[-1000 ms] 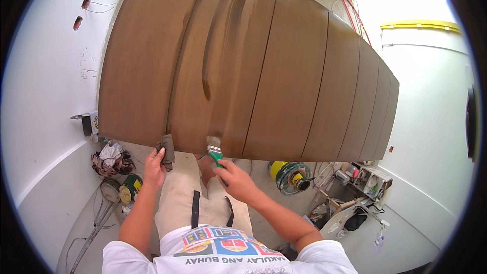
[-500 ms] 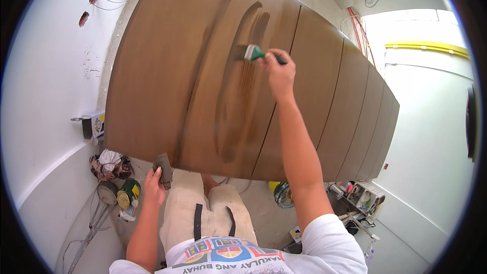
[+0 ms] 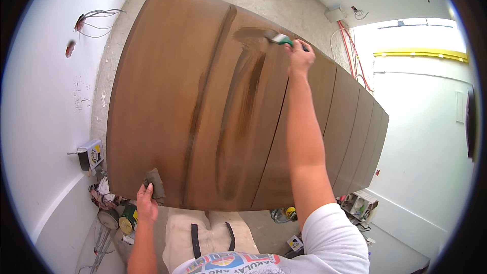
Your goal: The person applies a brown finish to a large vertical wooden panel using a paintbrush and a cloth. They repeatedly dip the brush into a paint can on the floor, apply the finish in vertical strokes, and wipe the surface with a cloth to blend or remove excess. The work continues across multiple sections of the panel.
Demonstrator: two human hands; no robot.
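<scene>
A large brown wooden panel (image 3: 147,96) with dark grooves running across it lies in front of me. My right hand (image 3: 301,57) grips a paintbrush (image 3: 282,39) with a green and dark handle, its bristles pressed on the panel near the far edge. Dark wet streaks curve over the second board from the left. Down at the near left edge, my left hand (image 3: 147,203) pinches a folded grey-brown rag (image 3: 154,184) over the panel's corner. Whether the rag touches the wood I cannot tell.
Crumpled rags (image 3: 103,193) and a dark green can (image 3: 128,218) sit on the floor at the lower left. A boxy container (image 3: 91,155) stands by the left wall. Loose wires (image 3: 99,19) stick out of that wall. A bin of tools (image 3: 361,203) lies at the lower right.
The paintbrush has moved farther away and to the right, leaving a sideways dark stroke near the far edge. My left hand with the rag is now over the panel's near corner.
</scene>
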